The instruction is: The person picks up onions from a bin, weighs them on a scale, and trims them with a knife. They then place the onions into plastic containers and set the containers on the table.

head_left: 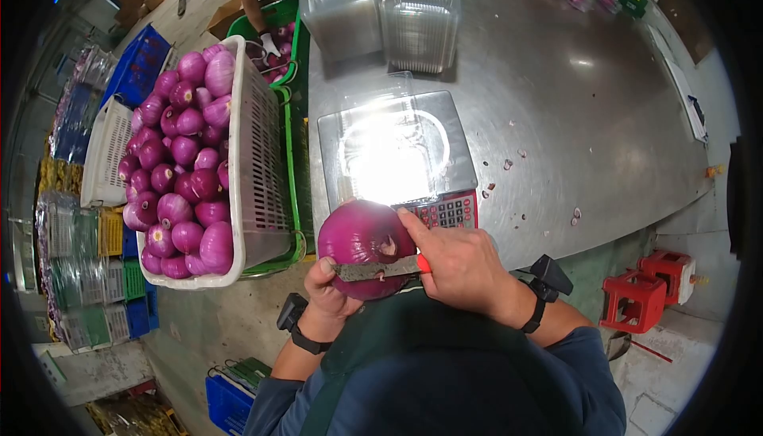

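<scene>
A large peeled purple onion (358, 233) is held up in front of my chest, over the near edge of the scale. My left hand (331, 297) is closed on its lower left side, with the thumb near the tip of the blade. In my right hand (465, 265) is a knife (373, 271) with an orange-red handle. Its blade lies across the lower part of the onion, close to a pale scar. My right index finger reaches along the onion's upper right side. Just beyond is the scale (457, 212) with a clear plastic box (373, 114) on its glaring plate.
On the left, a white basket (258, 158) is heaped with purple onions (184, 150). Stacked clear containers (421, 23) stand at the metal table's (556, 78) far side. Onion scraps (509, 164) lie right of the scale. Other people's hands (270, 42) work beyond. Red stools (632, 299) stand right.
</scene>
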A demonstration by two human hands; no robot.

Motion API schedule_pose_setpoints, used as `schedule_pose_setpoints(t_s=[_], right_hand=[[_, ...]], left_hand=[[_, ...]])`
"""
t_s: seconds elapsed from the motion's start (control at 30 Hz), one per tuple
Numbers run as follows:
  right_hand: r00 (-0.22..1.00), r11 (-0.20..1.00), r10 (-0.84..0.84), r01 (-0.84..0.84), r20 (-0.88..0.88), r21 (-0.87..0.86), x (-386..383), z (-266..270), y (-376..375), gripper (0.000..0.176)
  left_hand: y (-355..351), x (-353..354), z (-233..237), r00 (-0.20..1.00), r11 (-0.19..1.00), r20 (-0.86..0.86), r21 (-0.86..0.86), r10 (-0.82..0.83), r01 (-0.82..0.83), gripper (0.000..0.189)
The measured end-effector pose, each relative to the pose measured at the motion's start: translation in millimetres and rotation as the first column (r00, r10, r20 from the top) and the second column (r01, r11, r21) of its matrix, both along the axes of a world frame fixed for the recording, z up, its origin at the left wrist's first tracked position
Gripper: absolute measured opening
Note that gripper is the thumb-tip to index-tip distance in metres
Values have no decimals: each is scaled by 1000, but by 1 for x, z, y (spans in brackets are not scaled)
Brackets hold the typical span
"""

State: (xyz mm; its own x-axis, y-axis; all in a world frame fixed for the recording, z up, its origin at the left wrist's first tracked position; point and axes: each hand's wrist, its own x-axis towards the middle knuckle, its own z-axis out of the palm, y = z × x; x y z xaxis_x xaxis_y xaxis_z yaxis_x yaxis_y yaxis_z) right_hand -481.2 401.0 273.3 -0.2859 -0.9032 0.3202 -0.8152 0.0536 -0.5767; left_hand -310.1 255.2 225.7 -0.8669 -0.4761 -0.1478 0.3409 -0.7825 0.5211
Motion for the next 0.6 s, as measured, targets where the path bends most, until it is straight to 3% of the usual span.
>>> schedule_pose_setpoints(t_s=[0.6], right_hand=[[999, 999, -27, 28, -22, 37, -2, -7, 7, 72]], left_hand=[[8, -9, 18, 993, 999, 118, -28, -18, 22, 101]])
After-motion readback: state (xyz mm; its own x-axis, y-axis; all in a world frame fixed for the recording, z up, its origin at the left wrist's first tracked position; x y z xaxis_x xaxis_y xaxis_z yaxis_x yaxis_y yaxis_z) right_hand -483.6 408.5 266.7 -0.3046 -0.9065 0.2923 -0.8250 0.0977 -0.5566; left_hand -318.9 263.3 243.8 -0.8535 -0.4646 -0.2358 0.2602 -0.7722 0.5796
